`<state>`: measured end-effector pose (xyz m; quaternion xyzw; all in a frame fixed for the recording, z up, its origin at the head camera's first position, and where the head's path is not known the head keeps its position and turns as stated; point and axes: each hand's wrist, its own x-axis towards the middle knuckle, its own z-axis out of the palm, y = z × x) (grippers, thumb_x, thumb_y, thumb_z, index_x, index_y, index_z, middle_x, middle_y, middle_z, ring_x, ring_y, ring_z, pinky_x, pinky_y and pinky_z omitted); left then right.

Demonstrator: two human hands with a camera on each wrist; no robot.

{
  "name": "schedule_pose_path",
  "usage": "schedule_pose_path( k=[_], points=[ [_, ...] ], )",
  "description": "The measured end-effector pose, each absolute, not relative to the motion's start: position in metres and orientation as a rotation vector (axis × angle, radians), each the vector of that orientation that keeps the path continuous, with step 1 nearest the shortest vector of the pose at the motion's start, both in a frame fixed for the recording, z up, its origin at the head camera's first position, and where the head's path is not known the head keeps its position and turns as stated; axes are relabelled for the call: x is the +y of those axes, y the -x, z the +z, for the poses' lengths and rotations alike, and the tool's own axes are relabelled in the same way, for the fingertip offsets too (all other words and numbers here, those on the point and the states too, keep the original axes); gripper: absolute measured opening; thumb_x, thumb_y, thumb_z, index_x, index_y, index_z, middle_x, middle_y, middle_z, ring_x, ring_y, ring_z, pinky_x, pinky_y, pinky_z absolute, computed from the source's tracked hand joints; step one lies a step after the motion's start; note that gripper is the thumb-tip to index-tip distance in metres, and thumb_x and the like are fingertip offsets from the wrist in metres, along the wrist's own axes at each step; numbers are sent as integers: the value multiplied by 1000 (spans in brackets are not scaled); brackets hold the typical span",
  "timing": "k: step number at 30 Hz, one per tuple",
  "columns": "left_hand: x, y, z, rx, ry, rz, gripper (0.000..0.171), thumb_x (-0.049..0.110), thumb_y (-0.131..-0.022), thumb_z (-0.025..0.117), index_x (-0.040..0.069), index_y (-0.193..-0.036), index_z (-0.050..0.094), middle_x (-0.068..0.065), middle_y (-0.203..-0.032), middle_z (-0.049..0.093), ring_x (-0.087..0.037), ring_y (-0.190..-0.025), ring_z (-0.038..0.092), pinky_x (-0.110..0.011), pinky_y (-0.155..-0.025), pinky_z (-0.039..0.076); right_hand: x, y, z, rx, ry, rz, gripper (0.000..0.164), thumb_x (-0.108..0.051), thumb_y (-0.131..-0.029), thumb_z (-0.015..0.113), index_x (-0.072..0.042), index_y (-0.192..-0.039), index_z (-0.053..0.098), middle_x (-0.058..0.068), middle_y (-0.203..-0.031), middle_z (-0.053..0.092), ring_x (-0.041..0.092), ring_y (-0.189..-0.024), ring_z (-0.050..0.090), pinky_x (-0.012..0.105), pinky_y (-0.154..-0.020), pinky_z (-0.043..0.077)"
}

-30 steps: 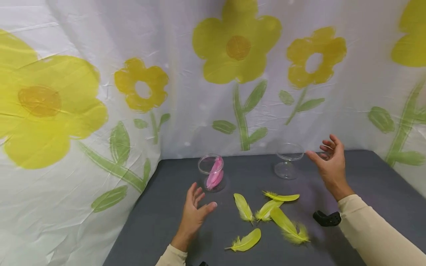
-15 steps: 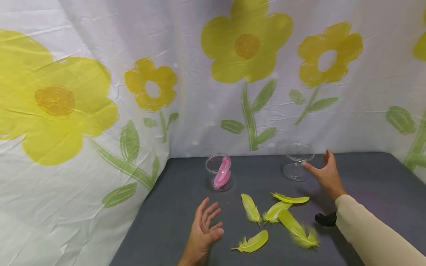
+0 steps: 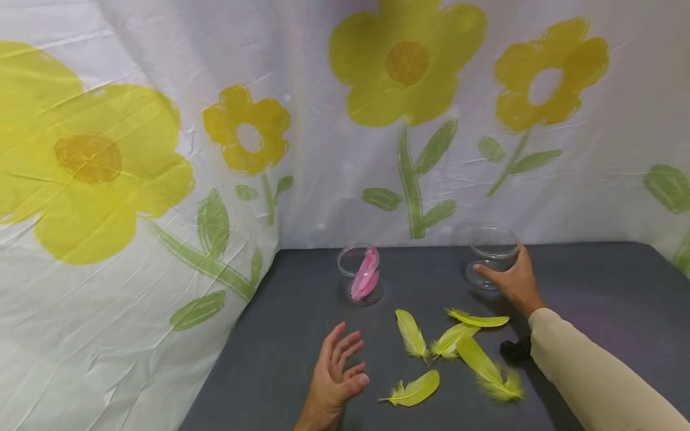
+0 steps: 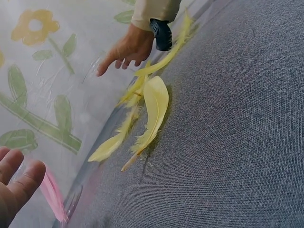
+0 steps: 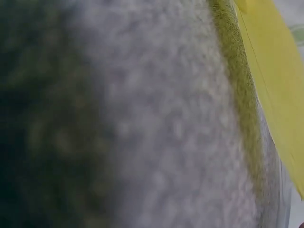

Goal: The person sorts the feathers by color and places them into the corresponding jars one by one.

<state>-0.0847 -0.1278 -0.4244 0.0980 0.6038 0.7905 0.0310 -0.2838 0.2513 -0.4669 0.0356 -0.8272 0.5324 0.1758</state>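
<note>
My right hand (image 3: 518, 281) is at the clear plastic cup (image 3: 492, 245) at the back right, thumb across its front and fingers round its right side. That cup stands on the grey table (image 3: 259, 353) with nothing showing inside. My left hand (image 3: 335, 377) is held with fingers spread and touches nothing, left of a single yellow feather (image 3: 414, 389). A second clear cup (image 3: 345, 263) at the back left holds pink feathers (image 3: 365, 276). Several more yellow feathers lie mid-table, among them one feather (image 4: 156, 107) near the left wrist camera.
Behind the table hangs a white curtain (image 3: 323, 179) printed with yellow flowers. A black wrist camera (image 3: 514, 350) sits under my right sleeve (image 3: 598, 365), close to the feathers. In the right wrist view a yellow feather (image 5: 270, 80) crosses the right edge; the left side is dark and blurred.
My right hand has moved left and down from beside the right cup to close round it. My left hand has drawn back towards me. The cups and feathers lie as before.
</note>
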Motion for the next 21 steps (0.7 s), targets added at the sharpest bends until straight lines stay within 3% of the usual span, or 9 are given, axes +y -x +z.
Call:
schedule_pose_path(
  k=[10, 21],
  points=[
    [-126, 84, -424, 1866, -268, 2429, 88, 12, -85, 74, 3, -150, 14, -22, -144, 35, -39, -132, 33, -50, -99, 38, 254, 280, -466, -2432, 120, 1428, 110, -51, -80, 74, -1, -151, 7, 33, -147, 23, 52, -129, 28, 67, -94, 30],
    [-122, 88, -424, 1826, -373, 2473, 87, 11, -85, 73, 1, -149, 15, -23, -142, 37, -34, -128, 39, -49, -98, 39, 269, 262, -467, -2425, 153, 1407, 105, -50, -81, 73, 1, -150, 11, 34, -142, 26, 53, -125, 32, 66, -91, 32]
  ],
)
